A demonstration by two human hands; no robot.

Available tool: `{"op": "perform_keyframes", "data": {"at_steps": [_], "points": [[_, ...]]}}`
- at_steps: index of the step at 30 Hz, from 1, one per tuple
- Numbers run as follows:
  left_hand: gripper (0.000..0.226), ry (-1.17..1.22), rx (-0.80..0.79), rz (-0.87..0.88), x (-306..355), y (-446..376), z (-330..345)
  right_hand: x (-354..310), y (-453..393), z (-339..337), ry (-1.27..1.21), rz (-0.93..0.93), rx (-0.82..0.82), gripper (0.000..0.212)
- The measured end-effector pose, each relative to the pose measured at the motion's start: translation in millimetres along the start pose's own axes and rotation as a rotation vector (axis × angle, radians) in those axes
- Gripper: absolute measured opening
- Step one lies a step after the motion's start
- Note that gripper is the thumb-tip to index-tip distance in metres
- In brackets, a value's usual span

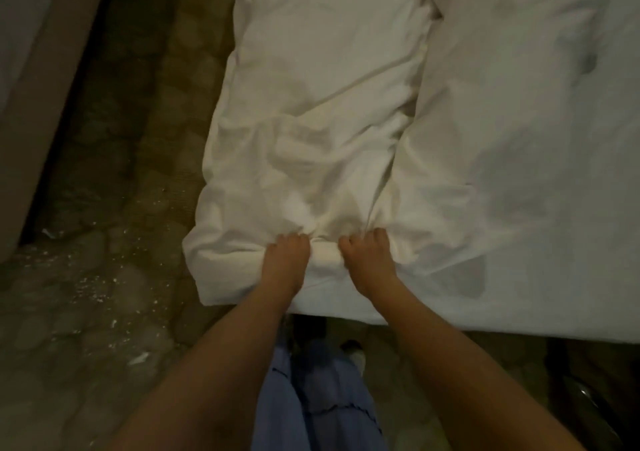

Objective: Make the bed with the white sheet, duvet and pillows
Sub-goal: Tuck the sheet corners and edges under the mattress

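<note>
The white duvet (311, 132) is folded into 1 long, thick strip, running from about 6 o'clock up toward 12 along the left edge of the bed. Pretty rumpled, with creases fanning out from its near end, where the fabric is bunched up and gripped at 2 spots. That near end is rolled over at the bed's foot edge. To its right, toward 3 o'clock, the white sheet (512, 146) is spread mostly flat with soft wrinkles. At 12 to 1 o'clock, puffy white shapes that could be pillows can't be made out clearly.
</note>
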State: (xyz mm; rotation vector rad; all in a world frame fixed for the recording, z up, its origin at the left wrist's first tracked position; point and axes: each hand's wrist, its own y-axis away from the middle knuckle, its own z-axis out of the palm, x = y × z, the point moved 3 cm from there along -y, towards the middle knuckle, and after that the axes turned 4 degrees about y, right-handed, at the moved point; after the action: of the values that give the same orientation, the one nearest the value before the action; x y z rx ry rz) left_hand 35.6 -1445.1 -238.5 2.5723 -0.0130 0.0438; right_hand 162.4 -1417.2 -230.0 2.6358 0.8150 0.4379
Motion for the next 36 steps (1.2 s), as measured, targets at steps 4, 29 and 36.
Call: {"op": "perform_keyframes", "data": {"at_steps": [4, 29, 36], "points": [[0.027, 0.038, 0.011, -0.025, -1, 24, -17, 1, 13, -28, -0.107, -0.11, -0.153, 0.026], [0.031, -0.043, 0.006, 0.035, 81, 212, -23, -21, 237, -64, -0.273, -0.05, -0.25, 0.029], [0.026, -0.065, 0.21, -0.024, 41, 218, -96, -11, 216, -142, -0.192, -0.041, -0.003, 0.027]]}}
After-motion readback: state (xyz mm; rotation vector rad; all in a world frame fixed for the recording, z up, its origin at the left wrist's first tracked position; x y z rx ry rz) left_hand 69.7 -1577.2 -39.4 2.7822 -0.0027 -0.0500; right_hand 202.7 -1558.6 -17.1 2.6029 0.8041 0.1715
